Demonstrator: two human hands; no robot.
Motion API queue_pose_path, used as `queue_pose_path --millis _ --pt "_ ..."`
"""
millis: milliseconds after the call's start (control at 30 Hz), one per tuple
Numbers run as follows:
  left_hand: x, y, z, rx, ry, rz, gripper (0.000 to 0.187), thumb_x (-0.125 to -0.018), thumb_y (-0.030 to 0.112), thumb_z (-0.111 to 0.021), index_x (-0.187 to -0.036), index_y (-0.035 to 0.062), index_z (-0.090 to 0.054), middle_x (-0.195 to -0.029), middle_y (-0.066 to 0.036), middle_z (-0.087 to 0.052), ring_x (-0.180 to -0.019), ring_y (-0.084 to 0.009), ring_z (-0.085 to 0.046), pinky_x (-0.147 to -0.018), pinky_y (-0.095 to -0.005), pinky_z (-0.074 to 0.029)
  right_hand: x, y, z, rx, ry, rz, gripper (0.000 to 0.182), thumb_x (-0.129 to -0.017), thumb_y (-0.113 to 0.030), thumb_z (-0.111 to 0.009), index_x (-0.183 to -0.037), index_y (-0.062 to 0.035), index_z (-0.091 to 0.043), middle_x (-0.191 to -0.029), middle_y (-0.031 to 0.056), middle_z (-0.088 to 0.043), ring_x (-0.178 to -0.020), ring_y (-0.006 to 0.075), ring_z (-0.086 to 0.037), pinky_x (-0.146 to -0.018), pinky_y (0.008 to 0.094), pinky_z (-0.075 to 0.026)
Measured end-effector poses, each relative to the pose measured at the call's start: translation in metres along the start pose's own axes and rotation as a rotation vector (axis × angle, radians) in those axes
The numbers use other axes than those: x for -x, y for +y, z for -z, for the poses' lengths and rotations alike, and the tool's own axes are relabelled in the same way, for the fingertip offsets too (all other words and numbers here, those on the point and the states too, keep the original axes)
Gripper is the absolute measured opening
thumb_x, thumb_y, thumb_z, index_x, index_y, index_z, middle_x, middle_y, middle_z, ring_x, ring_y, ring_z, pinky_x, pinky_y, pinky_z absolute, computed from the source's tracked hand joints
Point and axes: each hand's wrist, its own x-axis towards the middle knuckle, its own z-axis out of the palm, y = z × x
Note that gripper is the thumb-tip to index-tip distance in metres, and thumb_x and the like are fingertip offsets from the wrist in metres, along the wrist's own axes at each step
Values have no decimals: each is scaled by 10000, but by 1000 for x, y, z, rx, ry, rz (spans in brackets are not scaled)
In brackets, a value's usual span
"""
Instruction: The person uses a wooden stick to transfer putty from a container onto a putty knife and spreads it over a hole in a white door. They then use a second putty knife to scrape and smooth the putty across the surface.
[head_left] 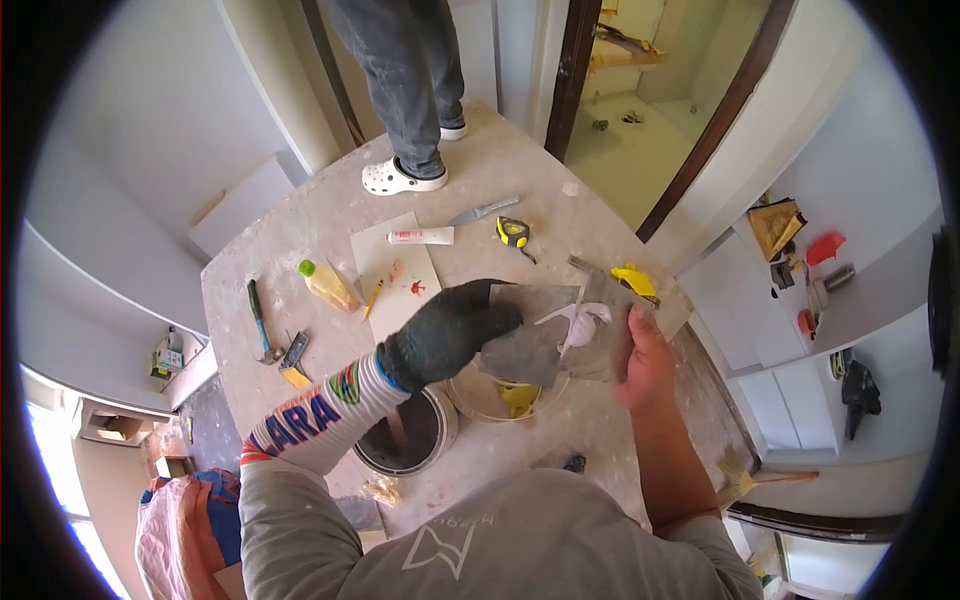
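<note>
My left hand (452,335), in a black glove with a striped knit cuff, grips a flat grey spreader plate (520,345) by its left edge. My bare right hand (648,362) is closed on the right edge of a second grey spreader plate (608,285). A lump of pale pinkish paste (583,326) lies where the two plates meet, with a thin streak reaching left. Below the plates is a round tub (470,403) with something yellow (518,400) inside. An opened can (446,440) with dark contents stands below my left wrist.
On the dusty surface lie a hammer (260,320), a bottle with a green cap (325,285), a white tube (422,236) on a board (402,262), a scraper (485,210) and tape measures (513,232). A person in white clogs (400,178) stands at the far edge.
</note>
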Motion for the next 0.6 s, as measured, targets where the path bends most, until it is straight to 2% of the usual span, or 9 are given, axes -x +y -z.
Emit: queue_pose_path --millis 67,100,233,333,367,600 --pt "-5 47 -4 298 69 297 322 -942 107 -606 -1255 42 -645 -1175 -176 -662 -977 -319 -680 -822 -351 -556 4 1 4 -50 -7 47 389 -1051 -341 -514 -1314 -58 -565 -1278 66 -639 -1161 204 -615 -1008 393 -487" --pt "-5 62 -8 494 70 426 362 -958 142 -611 -1300 22 -606 -1206 -195 -650 -1021 -344 -664 -855 -380 -547 4 3 10 -83 -7 83 394 -1052 -343 -511 -1321 -59 -559 -1284 67 -637 -1168 208 -613 -1014 399 -485" --pt "-6 106 -30 -10 174 6 488 -914 115 -660 -1373 4 -539 -1234 -216 -637 -1116 -377 -624 -928 -419 -525 15 -7 5 -190 -52 190 396 -1058 -348 -495 -1325 -61 -548 -1301 80 -627 -1175 231 -618 -1021 421 -491" --pt "-11 133 -59 -165 266 -135 541 -880 59 -668 -1395 -1 -516 -1229 -221 -637 -1110 -373 -630 -926 -428 -529 30 -24 9 -223 -89 189 394 -1063 -345 -479 -1323 -55 -534 -1300 96 -623 -1176 249 -622 -1022 431 -496" --pt "-14 144 -68 -216 273 -144 590 -851 17 -672 -1414 -1 -497 -1211 -230 -641 -1098 -368 -636 -922 -438 -531 36 -31 11 -240 -102 197 395 -1063 -344 -477 -1326 -53 -529 -1300 100 -623 -1176 252 -621 -1022 432 -497" --pt "-33 200 -121 -393 255 -65 604 -801 -26 -672 -1386 -6 -521 -1191 -234 -648 -1049 -387 -653 -881 -447 -558 68 -72 48 -300 -160 253 383 -1068 -326 -468 -1325 -48 -519 -1283 106 -624 -1165 251 -622 -1014 430 -499"
